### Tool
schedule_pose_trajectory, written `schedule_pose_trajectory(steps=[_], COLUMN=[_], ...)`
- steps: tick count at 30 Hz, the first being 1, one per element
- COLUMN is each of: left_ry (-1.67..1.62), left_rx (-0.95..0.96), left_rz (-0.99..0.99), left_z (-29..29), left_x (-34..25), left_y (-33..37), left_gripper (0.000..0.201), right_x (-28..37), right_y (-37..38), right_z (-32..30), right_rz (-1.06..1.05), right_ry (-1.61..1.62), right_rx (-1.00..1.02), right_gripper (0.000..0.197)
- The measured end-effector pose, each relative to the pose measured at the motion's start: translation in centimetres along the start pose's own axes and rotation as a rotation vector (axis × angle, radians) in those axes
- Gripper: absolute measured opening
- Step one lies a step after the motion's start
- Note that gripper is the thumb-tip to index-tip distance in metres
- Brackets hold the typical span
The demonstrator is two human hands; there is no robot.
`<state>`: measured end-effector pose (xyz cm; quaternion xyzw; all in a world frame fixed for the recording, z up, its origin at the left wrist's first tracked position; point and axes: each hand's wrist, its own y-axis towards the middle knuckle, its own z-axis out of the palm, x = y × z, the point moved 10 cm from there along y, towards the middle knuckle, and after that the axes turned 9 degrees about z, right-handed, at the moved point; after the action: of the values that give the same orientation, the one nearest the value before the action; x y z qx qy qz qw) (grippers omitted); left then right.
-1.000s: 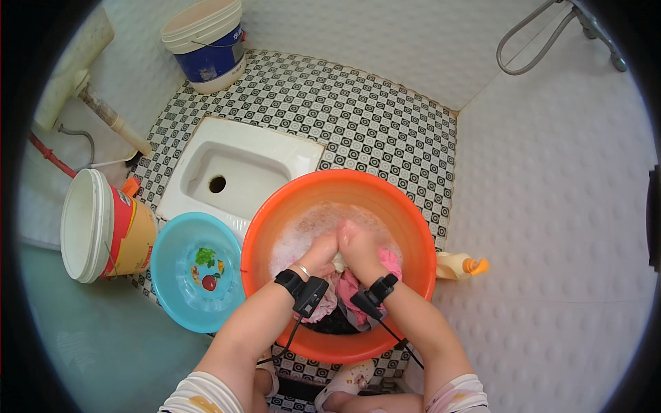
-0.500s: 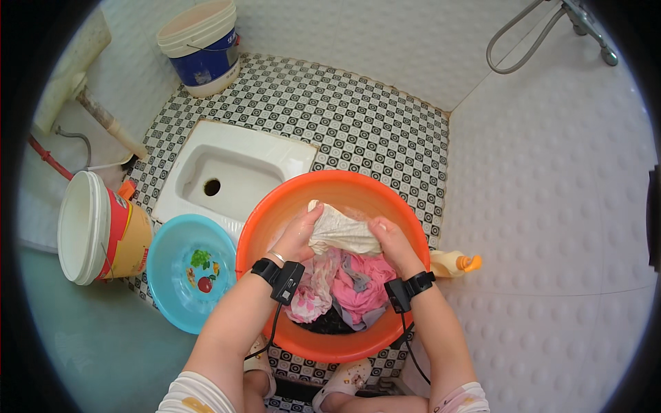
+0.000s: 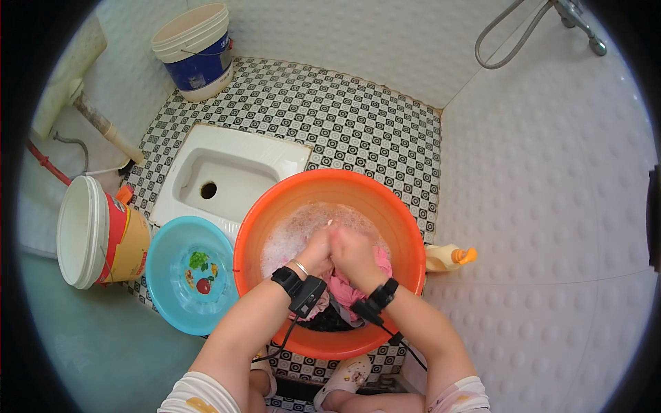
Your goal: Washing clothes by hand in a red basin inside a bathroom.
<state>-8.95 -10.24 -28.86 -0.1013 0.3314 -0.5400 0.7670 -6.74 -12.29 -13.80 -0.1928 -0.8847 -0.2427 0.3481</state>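
Note:
Over a large orange basin, my left hand and my right hand are pressed together, fingers closed. Between them is the white cloth, now almost wholly covered by the hands, with only a pale scrap showing at their top. Below lie wet pink clothes, partly hidden by my wrists, with a black garment at the near side. Foamy water fills the far part of the basin.
A light-blue basin stands at left, beside a red-and-yellow bucket. Behind are a white squat toilet and a blue-and-white bucket. A cream bottle with an orange top stands right of the orange basin, near the wall.
My hands have come together from either side, bunching the white cloth that was stretched between them. The foamy water shows more now.

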Motion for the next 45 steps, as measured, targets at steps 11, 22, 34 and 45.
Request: schedule_pose_trajectory(steps=[11, 22, 34, 45], left_ry=[0.296, 0.164, 0.205, 0.106], left_rx=[0.137, 0.127, 0.171, 0.062], left_rz=[0.223, 0.360, 0.203, 0.019], left_z=[2.7, 3.1, 2.0, 3.8], left_x=[-7.6, -8.9, -3.5, -1.0], left_y=[-1.5, -1.2, -0.8, -1.4], left_gripper=[0.026, 0.029, 0.026, 0.035], right_x=[-11.9, -8.9, 0.6, -3.3], right_y=[-0.6, 1.4, 0.6, 1.0], right_z=[-2.3, -3.0, 0.1, -0.5], right_rz=[0.781, 0.657, 0.145, 0.068], right_ry=[0.539, 0.987, 0.145, -0.056], right_rx=[0.386, 0.220, 0.218, 0.007], right_gripper=[0.018, 0.016, 0.013, 0.024])
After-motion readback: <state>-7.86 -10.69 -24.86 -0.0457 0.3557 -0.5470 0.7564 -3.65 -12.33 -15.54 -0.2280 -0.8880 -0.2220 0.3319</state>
